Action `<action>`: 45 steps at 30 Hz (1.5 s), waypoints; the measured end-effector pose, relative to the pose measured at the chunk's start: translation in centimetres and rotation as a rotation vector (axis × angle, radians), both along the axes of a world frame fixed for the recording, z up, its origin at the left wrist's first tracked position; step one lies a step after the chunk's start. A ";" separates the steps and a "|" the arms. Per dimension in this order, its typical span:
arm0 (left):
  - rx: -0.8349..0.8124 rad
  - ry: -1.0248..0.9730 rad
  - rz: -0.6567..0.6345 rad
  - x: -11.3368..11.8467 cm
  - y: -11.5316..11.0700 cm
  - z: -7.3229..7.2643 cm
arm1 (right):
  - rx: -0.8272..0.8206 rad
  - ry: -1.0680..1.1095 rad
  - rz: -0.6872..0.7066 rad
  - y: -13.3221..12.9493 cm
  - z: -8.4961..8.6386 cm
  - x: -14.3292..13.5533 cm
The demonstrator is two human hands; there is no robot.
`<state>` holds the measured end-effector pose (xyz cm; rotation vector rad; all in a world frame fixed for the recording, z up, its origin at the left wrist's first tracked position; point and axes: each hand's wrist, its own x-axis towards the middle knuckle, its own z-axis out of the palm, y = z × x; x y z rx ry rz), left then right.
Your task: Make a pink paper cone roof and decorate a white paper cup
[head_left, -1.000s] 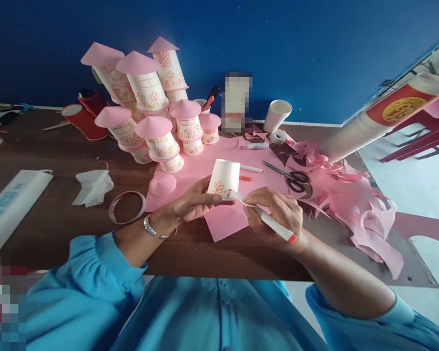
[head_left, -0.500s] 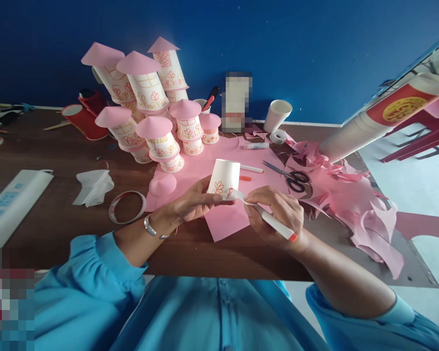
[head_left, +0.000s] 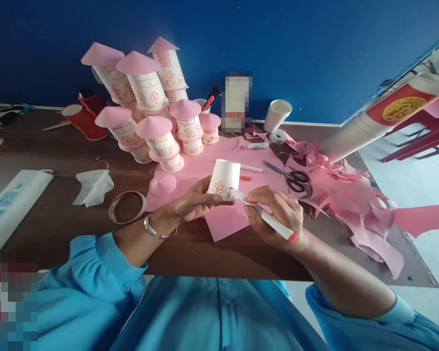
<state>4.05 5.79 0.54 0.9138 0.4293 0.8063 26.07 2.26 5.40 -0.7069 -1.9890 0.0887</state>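
Note:
My left hand [head_left: 195, 201] is closed around a white paper cup [head_left: 224, 176] with orange flowers drawn along its lower part. In my right hand [head_left: 276, 214] is a marker pen [head_left: 272, 223], white with an orange end, its tip at the cup's lower right. Beneath both hands lies a pink paper sheet [head_left: 225, 226]. An orange marker cap [head_left: 245, 178] and another white marker [head_left: 251, 168] rest on the sheet behind the cup. Cup towers [head_left: 148, 92] with pink cone roofs and similar drawings stand at the back left.
Scissors [head_left: 296, 179] and crumpled pink scraps [head_left: 366, 204] lie to the right, near a leaning stack of paper cups [head_left: 362, 131]. A tape roll [head_left: 127, 207], a white tissue [head_left: 93, 187] and a power strip [head_left: 18, 202] are on the left. One white cup [head_left: 277, 116] stands behind.
Hands, cup and marker stay nearly in place. A little more orange line shows near the marker tip on the cup. The pink paper strip at the far right looks brighter.

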 end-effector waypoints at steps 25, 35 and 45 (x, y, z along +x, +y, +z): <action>-0.015 0.013 -0.002 -0.1 0.0 -0.1 | 0.018 -0.002 0.020 -0.1 0.4 0.2; 0.016 0.031 -0.022 -0.1 0.1 -0.2 | -0.006 0.001 0.025 0.0 0.2 0.0; -0.020 0.038 -0.026 -0.2 0.0 -0.1 | 0.006 -0.003 -0.010 0.0 0.1 0.0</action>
